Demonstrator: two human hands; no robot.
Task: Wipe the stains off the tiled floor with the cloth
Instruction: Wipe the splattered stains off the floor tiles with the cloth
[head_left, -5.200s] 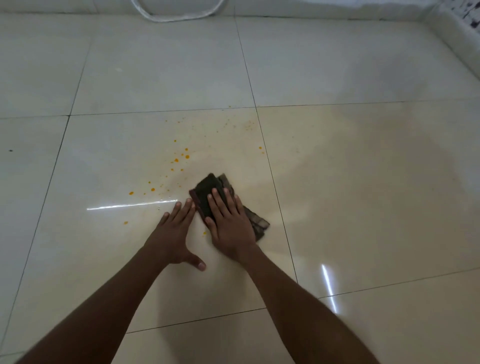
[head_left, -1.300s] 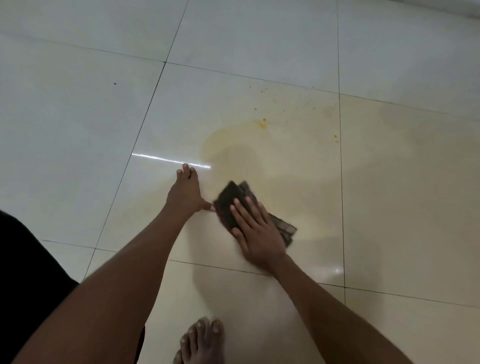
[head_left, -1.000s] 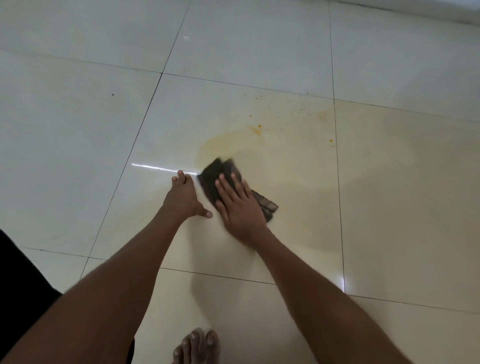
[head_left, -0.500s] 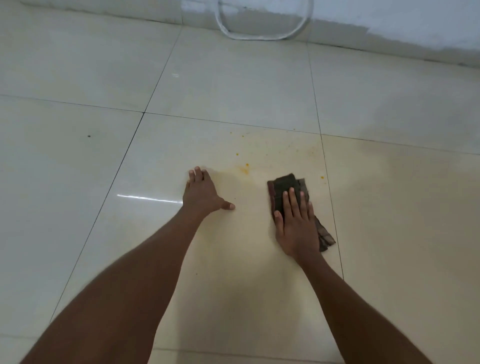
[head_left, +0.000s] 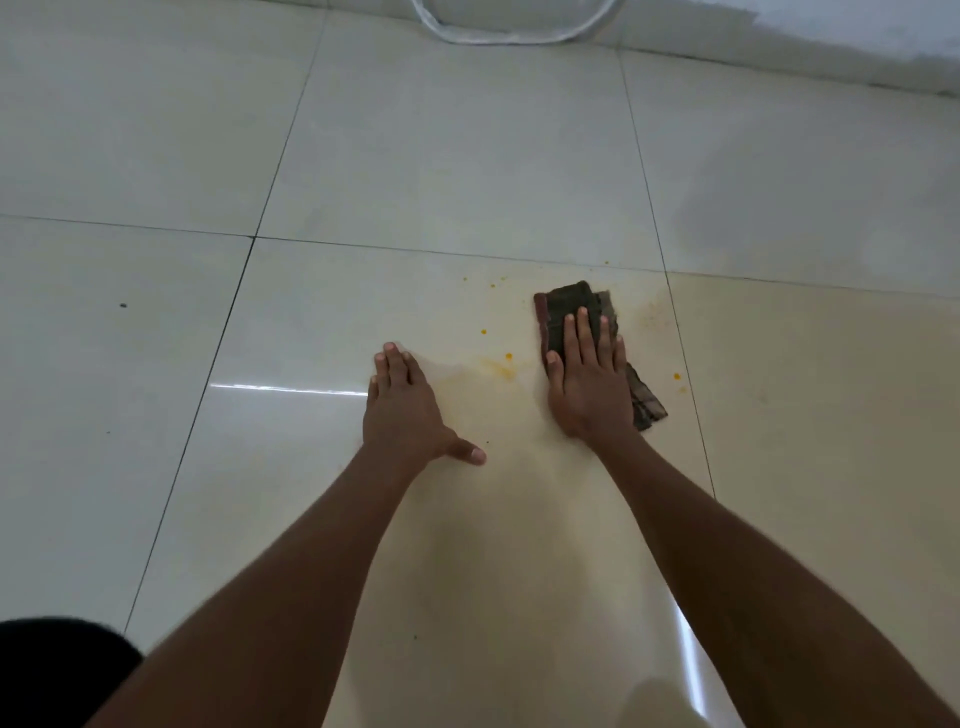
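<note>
A dark folded cloth (head_left: 571, 306) lies flat on the pale tiled floor (head_left: 447, 156). My right hand (head_left: 589, 387) presses down on it, fingers stretched over its near half. My left hand (head_left: 408, 410) rests flat on the tile to the left, fingers together and thumb out, holding nothing. Orange stains (head_left: 503, 366) form a smear and drops between the two hands. More orange specks (head_left: 493, 284) dot the tile left of the cloth's far end, and a few (head_left: 677, 376) sit at the grout line on its right.
A white loop of hose or cord (head_left: 509, 36) lies at the far edge by the wall base (head_left: 810, 57). A dark garment (head_left: 62, 660) shows at the bottom left corner. A small dark speck (head_left: 123, 305) sits on the left tile.
My right hand has slid the cloth from beside my left hand to the right and farther away, near the grout line. The big yellow wet patch has shrunk to a faint smear and drops.
</note>
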